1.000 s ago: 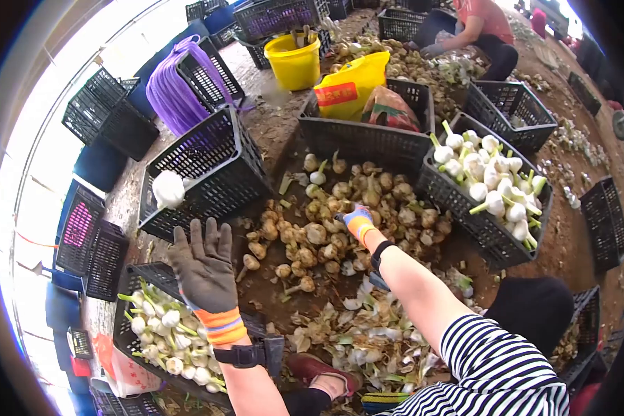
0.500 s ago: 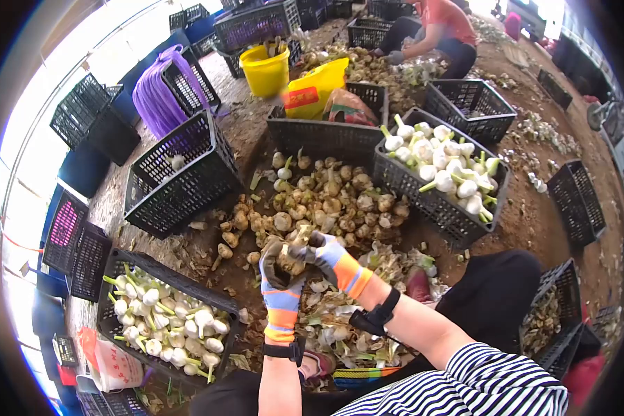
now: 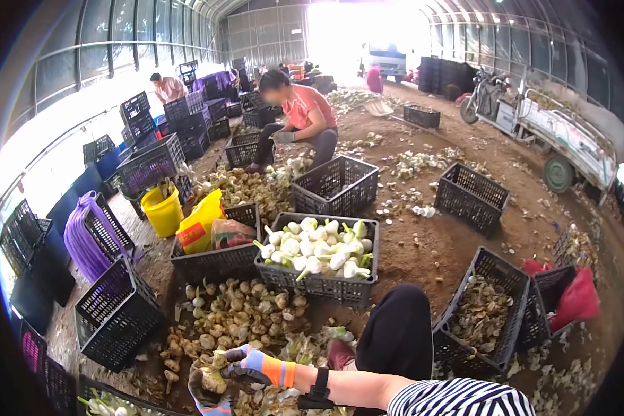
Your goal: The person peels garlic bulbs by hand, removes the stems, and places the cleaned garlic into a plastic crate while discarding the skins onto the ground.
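Note:
Low in the view, my left hand (image 3: 204, 396), in a dark-palmed work glove, is closed around an unpeeled garlic bulb (image 3: 213, 380). My right hand (image 3: 251, 365), in a matching glove with an orange cuff, has its fingers closed against the bulb's upper side. The gloves hide part of the bulb. Just beyond my hands lies a heap of brown, dirty garlic bulbs (image 3: 246, 312). Behind it, a black crate (image 3: 319, 286) is filled with clean white garlic with short green stems. Loose garlic skins (image 3: 256, 402) lie beneath my right forearm.
A crate of peelings (image 3: 482, 315) stands right of my knee. Left are a tilted black crate (image 3: 114, 315) and purple netting (image 3: 90, 236). Ahead, a yellow bucket (image 3: 162, 210) stands near a crouching person (image 3: 305, 114). A cargo tricycle (image 3: 555, 132) is parked at right.
The camera has tilted up and swung right, so my hands sit lower and further left in view. Both remain on the garlic bulb. The crouching person and the shed now show more fully.

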A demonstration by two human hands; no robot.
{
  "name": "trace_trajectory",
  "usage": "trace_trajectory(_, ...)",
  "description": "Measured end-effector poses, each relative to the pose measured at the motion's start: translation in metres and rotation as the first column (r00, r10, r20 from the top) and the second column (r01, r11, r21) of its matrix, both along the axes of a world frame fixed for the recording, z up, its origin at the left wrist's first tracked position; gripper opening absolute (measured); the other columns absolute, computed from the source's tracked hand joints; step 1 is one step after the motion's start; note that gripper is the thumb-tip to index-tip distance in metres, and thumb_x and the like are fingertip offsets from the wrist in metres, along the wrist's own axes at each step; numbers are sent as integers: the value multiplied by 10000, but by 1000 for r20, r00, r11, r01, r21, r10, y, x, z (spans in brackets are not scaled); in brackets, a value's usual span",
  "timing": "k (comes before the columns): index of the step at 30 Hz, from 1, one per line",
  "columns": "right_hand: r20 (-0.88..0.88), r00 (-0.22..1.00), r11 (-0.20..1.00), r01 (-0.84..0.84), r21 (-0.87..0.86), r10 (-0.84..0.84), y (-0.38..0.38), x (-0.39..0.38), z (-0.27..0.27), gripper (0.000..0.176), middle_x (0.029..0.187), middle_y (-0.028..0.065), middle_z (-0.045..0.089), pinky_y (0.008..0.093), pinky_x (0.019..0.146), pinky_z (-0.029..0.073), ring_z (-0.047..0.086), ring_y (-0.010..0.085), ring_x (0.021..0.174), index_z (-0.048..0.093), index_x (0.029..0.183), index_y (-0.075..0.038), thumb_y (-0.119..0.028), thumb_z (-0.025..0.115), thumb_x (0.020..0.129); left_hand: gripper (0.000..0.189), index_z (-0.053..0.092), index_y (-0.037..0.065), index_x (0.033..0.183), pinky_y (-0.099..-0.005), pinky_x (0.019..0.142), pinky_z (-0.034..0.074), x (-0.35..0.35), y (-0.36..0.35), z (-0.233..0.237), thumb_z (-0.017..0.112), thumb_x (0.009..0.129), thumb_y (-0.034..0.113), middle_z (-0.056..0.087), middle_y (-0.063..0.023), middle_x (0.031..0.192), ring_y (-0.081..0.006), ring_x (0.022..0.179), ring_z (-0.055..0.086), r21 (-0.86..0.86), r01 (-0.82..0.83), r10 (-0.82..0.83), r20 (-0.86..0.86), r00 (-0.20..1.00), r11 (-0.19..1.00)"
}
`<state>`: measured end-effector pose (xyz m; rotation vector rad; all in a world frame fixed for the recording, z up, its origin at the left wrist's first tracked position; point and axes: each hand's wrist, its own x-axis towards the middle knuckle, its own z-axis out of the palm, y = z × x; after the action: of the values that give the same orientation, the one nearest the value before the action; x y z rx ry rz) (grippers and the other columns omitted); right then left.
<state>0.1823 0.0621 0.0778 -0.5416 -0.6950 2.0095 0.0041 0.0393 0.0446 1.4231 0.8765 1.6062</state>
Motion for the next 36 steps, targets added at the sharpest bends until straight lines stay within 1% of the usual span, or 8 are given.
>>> trace_trajectory(4,-1,999,996,38,86,-38,11,-12,-11,366,989,20,663,219,752,495,593,75,840,584,1187,-5,-30,653,828,689,438,91,1234,-364,917,471,9,-1,8,713,625,-80,498,-79,1185,-218,1059,521,-329,128,23,417,909,935)
trace_trajectory(6,235,951,968,157,194,-201,16,-19,-15,382,907,-16,651,220,644,476,587,59,748,596,1165,-59,-40,700,797,696,440,95,1232,-358,929,456,20,-13,23,696,609,-80,494,-66,1173,-199,1070,505,-179,-154,133,-122,984,972)
trace_trajectory(11,160,985,997,71,-24,-66,-14,-9,40,371,939,29,673,225,708,493,608,77,777,610,1153,-30,30,638,789,628,456,90,1204,-362,913,464,4,-2,1,662,635,-77,488,-62,1186,-196,1067,503,80,-188,204,-316,927,979)
trace_trajectory(13,93,993,995,79,-56,-73,-10,-17,16,363,950,30,670,224,702,499,618,91,790,604,1151,-16,19,646,792,624,460,80,1181,-380,876,488,14,-7,16,709,625,-54,493,-80,1214,-213,1059,517,-297,93,3,308,951,950)
trace_trajectory(18,326,945,997,27,-70,-2,-13,3,18,304,898,10,666,230,661,491,619,93,766,654,1056,-13,32,633,756,683,445,72,1209,-394,945,453,19,-16,19,729,610,-95,499,-125,1253,-271,1137,500,158,-144,184,-283,941,977)
trace_trajectory(19,209,976,998,69,2,-68,-9,-5,0,302,787,-30,653,197,418,368,530,46,520,651,1072,-85,-31,632,775,701,426,70,1244,-394,964,436,17,-18,8,745,632,-51,496,-131,1259,-274,1145,496,28,-92,95,-140,986,995)
trace_trajectory(27,357,910,859,-2,512,-211,10,13,-21,271,1020,10,596,260,819,464,573,101,898,662,1008,-17,2,712,742,600,398,65,1334,-431,927,481,6,-37,23,625,865,363,507,-144,1265,-290,1115,544,-345,510,-208,631,747,788)
trace_trajectory(36,404,887,898,26,440,-224,-1,-1,-25,224,866,9,626,238,722,467,565,80,807,664,919,-14,-19,745,710,652,426,40,1295,-348,694,539,6,-37,17,497,890,546,541,-125,1189,-236,957,608,-513,304,-120,361,925,803)
